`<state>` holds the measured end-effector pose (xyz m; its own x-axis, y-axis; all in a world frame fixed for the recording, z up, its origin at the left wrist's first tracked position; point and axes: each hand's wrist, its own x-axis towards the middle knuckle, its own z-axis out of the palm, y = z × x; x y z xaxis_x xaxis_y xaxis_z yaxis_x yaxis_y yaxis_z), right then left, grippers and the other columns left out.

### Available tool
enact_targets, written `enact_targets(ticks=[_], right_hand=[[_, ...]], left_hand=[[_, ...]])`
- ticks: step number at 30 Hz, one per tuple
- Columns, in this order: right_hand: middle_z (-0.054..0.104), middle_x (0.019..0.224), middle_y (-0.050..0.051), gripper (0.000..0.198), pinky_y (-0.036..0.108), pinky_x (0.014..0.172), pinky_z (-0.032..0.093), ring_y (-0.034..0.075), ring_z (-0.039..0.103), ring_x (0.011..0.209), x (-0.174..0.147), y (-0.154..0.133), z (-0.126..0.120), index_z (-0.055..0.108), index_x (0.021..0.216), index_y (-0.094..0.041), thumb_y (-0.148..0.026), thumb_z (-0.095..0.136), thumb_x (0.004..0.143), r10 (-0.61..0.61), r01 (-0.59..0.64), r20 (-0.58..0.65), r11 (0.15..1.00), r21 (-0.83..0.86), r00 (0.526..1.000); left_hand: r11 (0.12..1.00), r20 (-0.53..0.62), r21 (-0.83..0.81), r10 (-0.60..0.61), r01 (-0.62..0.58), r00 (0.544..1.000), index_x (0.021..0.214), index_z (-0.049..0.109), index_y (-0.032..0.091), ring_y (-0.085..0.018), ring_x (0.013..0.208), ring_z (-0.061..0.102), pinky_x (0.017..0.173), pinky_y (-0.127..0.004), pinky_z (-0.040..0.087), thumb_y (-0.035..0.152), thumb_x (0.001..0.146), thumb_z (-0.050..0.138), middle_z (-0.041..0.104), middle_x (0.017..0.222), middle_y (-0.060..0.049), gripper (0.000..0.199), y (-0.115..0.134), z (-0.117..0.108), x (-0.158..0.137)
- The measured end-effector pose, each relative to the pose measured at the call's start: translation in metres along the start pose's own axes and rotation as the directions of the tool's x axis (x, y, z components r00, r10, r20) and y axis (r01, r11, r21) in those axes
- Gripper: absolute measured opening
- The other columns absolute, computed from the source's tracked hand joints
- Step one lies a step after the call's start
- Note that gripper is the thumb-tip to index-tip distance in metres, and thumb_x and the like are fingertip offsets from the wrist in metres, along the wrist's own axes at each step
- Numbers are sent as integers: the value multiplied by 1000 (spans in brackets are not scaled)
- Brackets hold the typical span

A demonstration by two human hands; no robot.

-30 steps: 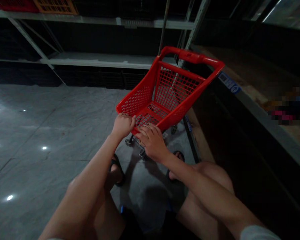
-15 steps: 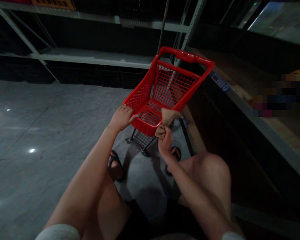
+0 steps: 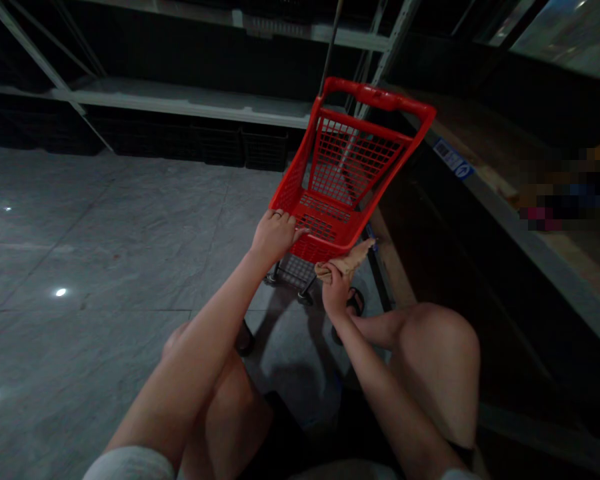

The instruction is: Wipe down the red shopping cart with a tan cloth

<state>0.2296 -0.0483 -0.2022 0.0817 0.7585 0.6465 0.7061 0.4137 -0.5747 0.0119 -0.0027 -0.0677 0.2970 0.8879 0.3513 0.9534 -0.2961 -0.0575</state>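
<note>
In front of my knees stands a small red plastic shopping cart (image 3: 357,157) with a grid basket and dark wheeled frame; nothing shows inside the basket. My left hand (image 3: 276,235) is closed over the left corner of its near rim, thumb on the inner side. My right hand (image 3: 336,288) grips a bunched tan cloth (image 3: 349,263) just outside the near right corner of the basket. One end of the cloth sticks out up and to the right. Whether the cloth touches the red plastic I cannot tell.
A pale metal shelf rack (image 3: 195,103) runs along the back, with black crates (image 3: 265,148) beneath its low shelf. Close on the right is a long dark ledge (image 3: 525,247) bearing a blue label (image 3: 453,159). Grey tiled floor (image 3: 105,247) spreads to the left.
The cart has shifted slightly right in view. My left hand moved right with its rim. The cloth went from hanging over the rim to lower, beside the near right corner, in my right hand.
</note>
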Motion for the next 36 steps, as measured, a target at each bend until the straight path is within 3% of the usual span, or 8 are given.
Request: enact_targets(ticks=[2,5,9,12,18,24,31,36], right_hand=[[63,94,8,20,45,86,58,24,62,90,-8,7,0,69,92,-21,-16,50,88,52,-52,4,999,-6,999],[62,105,9,17,49,93,57,25,64,100,11,2,-18,67,99,-21,-18,55,88,103,-103,-184,995,7,978],[63,113,10,19,53,107,50,27,62,114,51,-11,-45,65,109,-23,-20,62,90,8,-8,-359,1000,3,933],[64,111,10,16,53,106,49,27,60,113,44,0,-37,66,103,-23,-18,59,90,8,-31,-291,997,-73,957],[61,103,10,12,49,99,53,26,60,106,20,31,-13,62,90,-21,-14,57,81,258,-259,-56,966,-21,965],[60,123,12,22,50,110,48,28,59,121,70,3,-40,69,112,-23,-20,56,94,0,-2,-267,1000,-8,964],[62,103,9,14,46,97,56,25,62,103,13,21,7,72,90,-21,-16,60,87,132,-131,62,991,-28,989],[63,117,10,28,44,102,56,24,66,112,53,-10,-17,75,108,-24,-16,53,93,21,-16,-86,998,57,996]], left_hand=[[999,-1,-39,24,-24,1000,102,74,10,-32,104,69,94,-44,45,50,111,40,78,99,-18,53,14,-3,3],[984,-6,-123,127,-126,992,105,75,12,-28,100,71,91,-41,47,40,112,42,79,99,-14,44,29,-8,6],[959,-93,-149,230,-242,969,109,75,15,-25,111,69,99,-40,49,29,110,47,79,111,-12,31,33,-14,11],[953,-119,-130,259,-273,959,103,76,14,-25,114,69,113,-42,46,25,107,51,79,109,-13,27,33,-12,15],[942,-99,-144,293,-305,951,101,75,12,-24,107,70,120,-40,45,21,105,56,79,102,-12,22,45,-4,22],[938,-97,-153,298,-310,950,102,76,13,-26,109,69,108,-39,53,20,104,58,79,102,-11,19,44,-6,23],[937,-84,-137,312,-321,946,100,76,13,-26,104,69,106,-40,51,15,103,57,80,98,-12,19,48,-6,26],[933,-81,-124,329,-337,941,103,76,14,-25,104,69,104,-39,50,16,103,58,80,99,-10,18,47,-7,26]])
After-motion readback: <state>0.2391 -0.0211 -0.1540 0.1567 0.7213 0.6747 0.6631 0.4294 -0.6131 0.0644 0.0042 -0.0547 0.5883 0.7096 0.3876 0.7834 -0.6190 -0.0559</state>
